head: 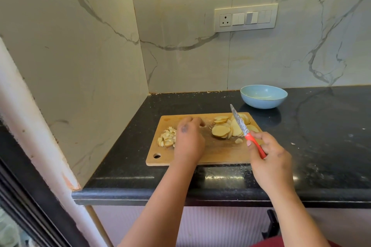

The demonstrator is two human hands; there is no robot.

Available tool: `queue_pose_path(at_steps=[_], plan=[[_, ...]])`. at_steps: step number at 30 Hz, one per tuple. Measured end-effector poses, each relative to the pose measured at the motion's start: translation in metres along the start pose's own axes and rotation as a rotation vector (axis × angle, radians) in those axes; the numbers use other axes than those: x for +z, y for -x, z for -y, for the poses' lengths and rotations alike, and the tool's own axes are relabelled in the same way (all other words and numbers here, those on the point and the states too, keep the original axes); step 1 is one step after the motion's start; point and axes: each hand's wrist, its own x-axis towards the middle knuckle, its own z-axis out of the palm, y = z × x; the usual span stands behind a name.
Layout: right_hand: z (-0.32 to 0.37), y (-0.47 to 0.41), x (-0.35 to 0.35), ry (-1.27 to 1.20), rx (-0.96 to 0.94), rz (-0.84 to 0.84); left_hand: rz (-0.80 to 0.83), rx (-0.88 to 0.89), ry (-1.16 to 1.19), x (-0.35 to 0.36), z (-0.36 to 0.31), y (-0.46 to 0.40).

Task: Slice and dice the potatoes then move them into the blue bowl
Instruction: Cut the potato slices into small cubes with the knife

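The right hand (pixel 270 158) grips the knife (pixel 248 132) lifted clear of the slices (pixel 230 128); the left hand (pixel 188 138), fingers curled and emptiness uncertain, sits beside the dice (pixel 166 138) at nine o'clock on the board (pixel 216 152)

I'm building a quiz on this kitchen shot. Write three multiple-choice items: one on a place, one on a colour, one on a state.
1. Where is the diced potato pile?
A. In the bowl
B. On the board's left side
C. On the counter

2. What colour is the knife handle?
A. Red
B. Black
C. Green

3. What state is the bowl in?
A. Full of dice
B. Overturned
C. Upright, with no potato in it

Answers:
1 B: the diced potato lies at the left of the cutting board, beside the left hand.
2 A: the right hand holds the knife by a red handle.
3 C: the blue bowl stands upright, no potato inside.
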Motion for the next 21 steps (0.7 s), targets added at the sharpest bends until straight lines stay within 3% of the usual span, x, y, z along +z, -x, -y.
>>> queue_pose_path(at_steps=[9,21], plan=[[-0.001,0.0,0.004,0.073,-0.027,0.015,0.434,0.121,-0.115,0.026,-0.019,-0.028],[-0.001,0.003,0.005,0.115,-0.091,0.012,0.262,-0.033,0.352,0.02,-0.006,-0.02]])
